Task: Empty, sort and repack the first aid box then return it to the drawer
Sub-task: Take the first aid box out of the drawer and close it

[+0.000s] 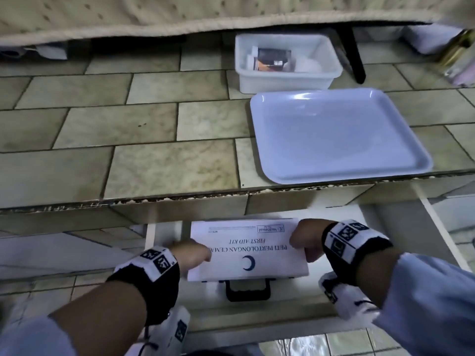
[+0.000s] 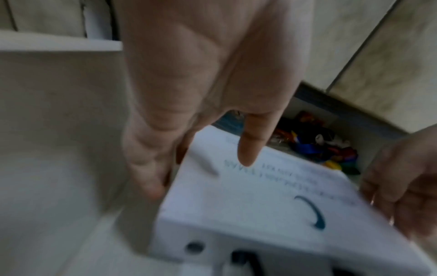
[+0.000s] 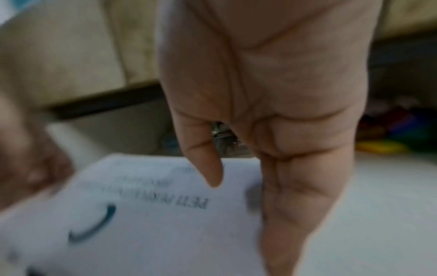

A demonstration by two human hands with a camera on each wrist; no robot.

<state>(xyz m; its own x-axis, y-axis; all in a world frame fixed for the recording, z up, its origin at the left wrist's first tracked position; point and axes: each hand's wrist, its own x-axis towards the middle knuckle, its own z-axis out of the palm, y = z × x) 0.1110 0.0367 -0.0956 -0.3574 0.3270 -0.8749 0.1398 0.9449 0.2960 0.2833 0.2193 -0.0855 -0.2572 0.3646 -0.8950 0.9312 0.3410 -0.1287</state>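
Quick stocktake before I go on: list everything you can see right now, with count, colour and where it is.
first aid box: one, white with a blue crescent and a black handle, in the open drawer, held at both ends.
drawer: one, white, pulled out below the counter edge.
small coloured items: a heap, mixed colours, at the back of the drawer; too blurred to name.
tray: one, pale blue, on the tiled counter.
tub: one, white, behind the tray, with a few packets inside.
left hand: grips the box's left end.
right hand: grips the box's right end.
wrist bands: two, black with white marker blocks.
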